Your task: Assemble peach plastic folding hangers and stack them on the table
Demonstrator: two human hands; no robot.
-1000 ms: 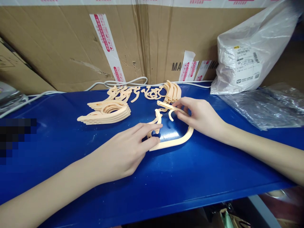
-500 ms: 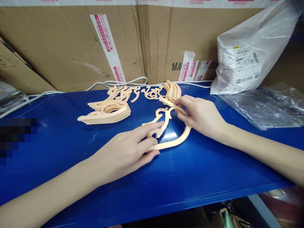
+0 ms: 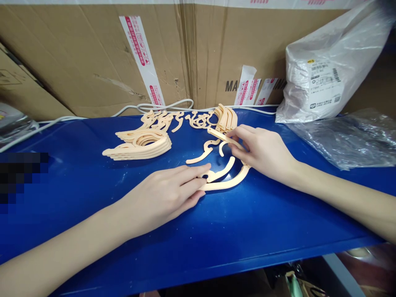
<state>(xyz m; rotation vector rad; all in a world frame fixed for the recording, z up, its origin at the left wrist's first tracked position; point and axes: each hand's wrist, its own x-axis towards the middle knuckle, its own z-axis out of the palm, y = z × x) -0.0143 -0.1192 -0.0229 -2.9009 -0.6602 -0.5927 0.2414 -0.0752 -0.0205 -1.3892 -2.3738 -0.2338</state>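
A peach plastic frame piece [image 3: 227, 181], curved like a hanger, lies on the blue table [image 3: 93, 194] between my hands. My left hand [image 3: 167, 194] pinches its near end with fingers together. My right hand [image 3: 262, 150] grips the far end and a flat strip [image 3: 221, 136] of it. A curved hook piece [image 3: 201, 156] lies loose on the table just behind the frame.
A stack of the same curved pieces [image 3: 139, 146] sits at the back left, with small loose offcuts [image 3: 185, 119] and another upright stack [image 3: 227, 117] behind. White cables run along a cardboard box wall [image 3: 93, 62]. Plastic bags [image 3: 328, 70] lie at the right.
The inner hook piece has come away from the frame and lies apart on the table. My left hand has shifted a little along the frame's near end.
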